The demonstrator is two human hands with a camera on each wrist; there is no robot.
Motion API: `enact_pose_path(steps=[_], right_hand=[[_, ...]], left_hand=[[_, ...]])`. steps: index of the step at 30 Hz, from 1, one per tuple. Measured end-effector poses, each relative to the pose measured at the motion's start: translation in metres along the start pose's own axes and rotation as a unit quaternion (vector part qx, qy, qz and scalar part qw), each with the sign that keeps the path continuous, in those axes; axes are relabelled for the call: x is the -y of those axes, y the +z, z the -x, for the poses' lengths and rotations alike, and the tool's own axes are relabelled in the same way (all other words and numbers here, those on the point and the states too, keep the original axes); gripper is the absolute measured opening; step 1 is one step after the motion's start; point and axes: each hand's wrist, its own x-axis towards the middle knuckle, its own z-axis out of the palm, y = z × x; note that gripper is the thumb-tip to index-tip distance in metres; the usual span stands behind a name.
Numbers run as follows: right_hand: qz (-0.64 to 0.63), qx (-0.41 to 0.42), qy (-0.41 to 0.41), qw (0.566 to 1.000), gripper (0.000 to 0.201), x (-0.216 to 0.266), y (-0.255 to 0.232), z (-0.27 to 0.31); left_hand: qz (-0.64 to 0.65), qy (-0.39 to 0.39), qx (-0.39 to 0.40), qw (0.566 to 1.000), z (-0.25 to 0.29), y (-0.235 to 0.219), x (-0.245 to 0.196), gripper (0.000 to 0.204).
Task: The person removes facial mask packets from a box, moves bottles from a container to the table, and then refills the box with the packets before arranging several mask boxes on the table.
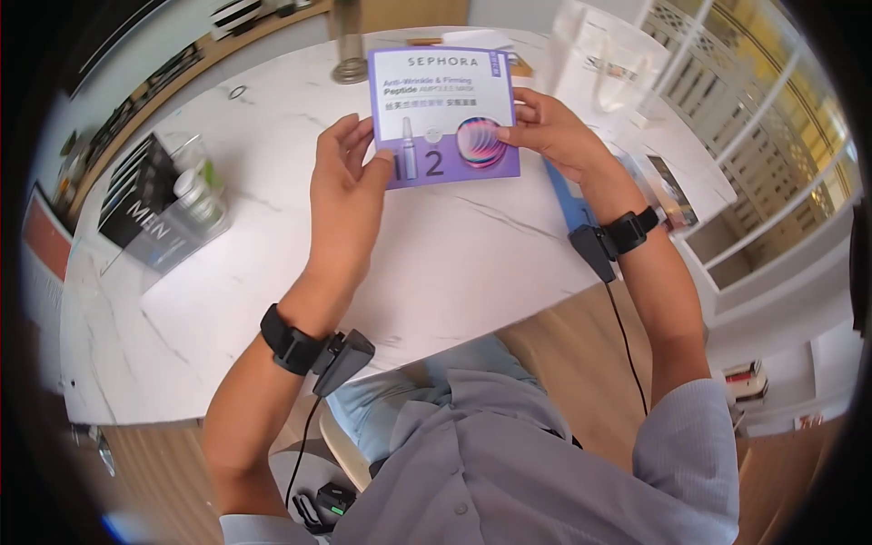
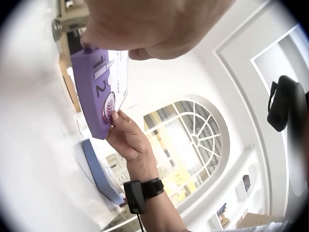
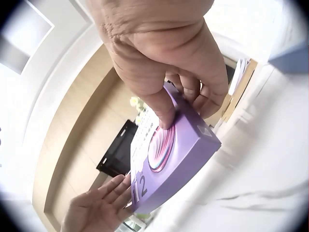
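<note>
A purple and white Sephora ampoule mask box (image 1: 445,113) is held up over the marble-patterned table, its printed front facing me. My left hand (image 1: 350,195) grips the lower left edge, thumb on the front and fingers reaching behind. At the right edge my right hand (image 1: 568,136) pinches the box, its thumb pressing the front beside the round pink picture and its other fingers behind. The right wrist view shows the box (image 3: 178,154) tilted, with its purple bottom side and one end visible. In the left wrist view the right hand (image 2: 126,137) holds the far end.
A black box marked MEN (image 1: 136,195) stands at the left beside white bottles (image 1: 195,195). Under my right forearm lies a blue box (image 1: 570,200). A white paper bag (image 1: 604,73) and a glass vase (image 1: 348,45) stand toward the back of the table (image 1: 454,263).
</note>
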Motion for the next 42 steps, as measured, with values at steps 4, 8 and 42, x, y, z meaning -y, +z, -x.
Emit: enact_pose_path(steps=[4, 8, 42], right_hand=[[0.059, 0.062, -0.036, 0.996, 0.058, -0.001, 0.064, -0.05], [0.162, 0.085, -0.066, 0.981, 0.052, 0.002, 0.112, -0.086], [0.18, 0.162, -0.105, 0.964, 0.065, -0.031, 0.217, -0.235]], left_hand=[[-0.004, -0.006, -0.088, 0.996, -0.01, -0.053, 0.009, 0.052], [-0.015, -0.009, -0.126, 0.992, -0.021, -0.097, 0.017, 0.055], [0.061, -0.113, -0.186, 0.974, -0.026, -0.164, 0.044, 0.063]])
